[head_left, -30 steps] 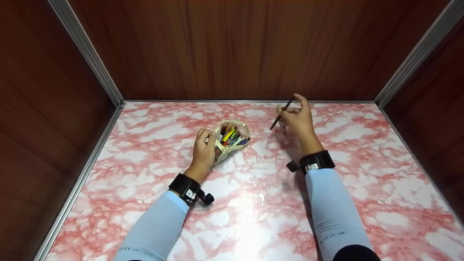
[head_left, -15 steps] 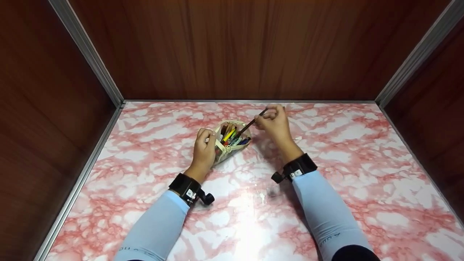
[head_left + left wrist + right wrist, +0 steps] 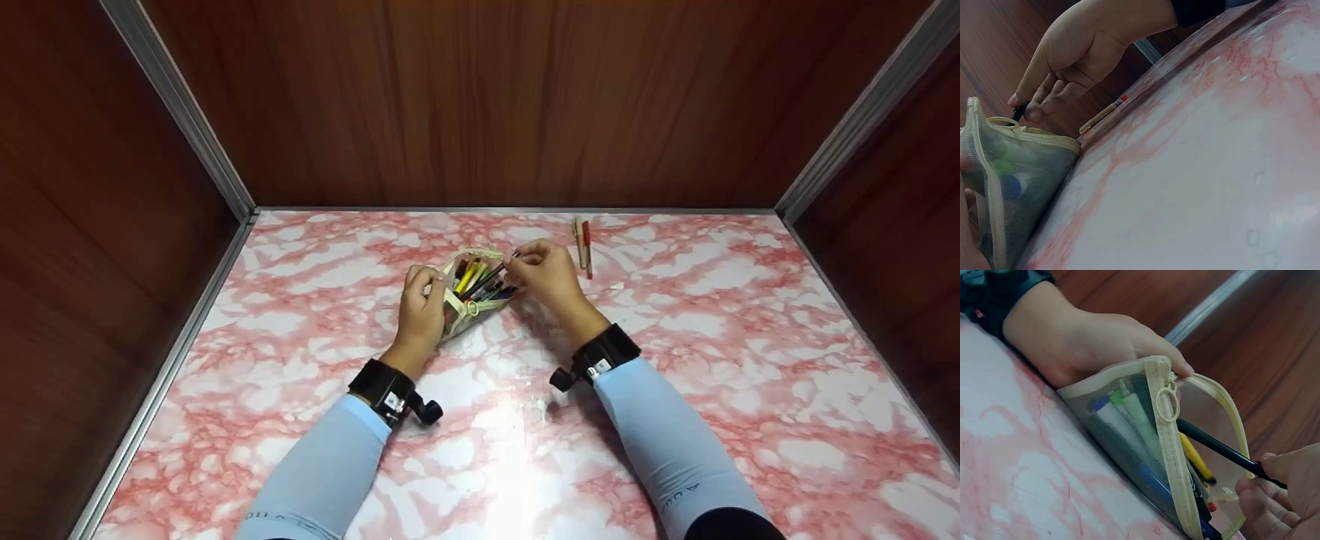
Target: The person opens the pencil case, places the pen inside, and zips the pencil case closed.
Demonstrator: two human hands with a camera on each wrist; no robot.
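Observation:
A see-through mesh pencil case (image 3: pixel 1123 433) with cream zipper edging lies on the table, its mouth spread open toward the right. Several pens and markers fill it, a yellow one (image 3: pixel 1197 458) among them. At its left side my left hand (image 3: pixel 424 307) pinches the edge of the case. My right hand (image 3: pixel 551 277) holds a slim dark pen (image 3: pixel 1219 445) between thumb and fingers, the pen's far end inside the mouth of the case. In the left wrist view the right hand (image 3: pixel 1081 56) hovers just above the zipper rim.
Two pens lie side by side near the back edge, one beige (image 3: pixel 578 244) and one red-brown (image 3: pixel 587 247). Dark wood panels (image 3: pixel 480 105) enclose the pink-and-white marbled table (image 3: pixel 330 337) at the back and sides.
My right hand has moved left from near the back pens, carrying the dark pen into the mouth of the case. The two back pens now show fully. The left hand stays put.

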